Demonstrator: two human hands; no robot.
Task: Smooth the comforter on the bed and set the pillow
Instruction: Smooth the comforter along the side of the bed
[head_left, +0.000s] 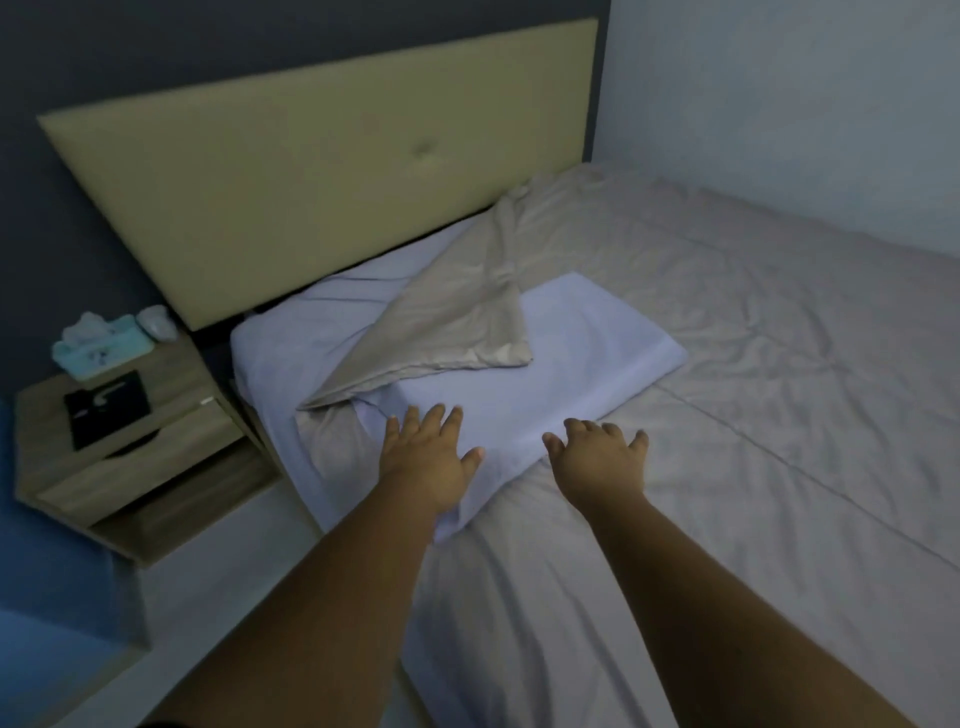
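Flat rectangular pillow (582, 358) — wrinkled beige comforter (753, 374).

Dim, bluish light. Dark grey-blue wall (104, 57) behind padded tan headboard (322, 171), one button tuft near centre. Pale wall (779, 104) at 2 o'clock. Wooden nightstand (156, 467) at 9 o'clock, carrying teal tissue box (98, 348), black flat item (109, 408), small white object (156, 322). Light floor (218, 571) at 7 o'clock.
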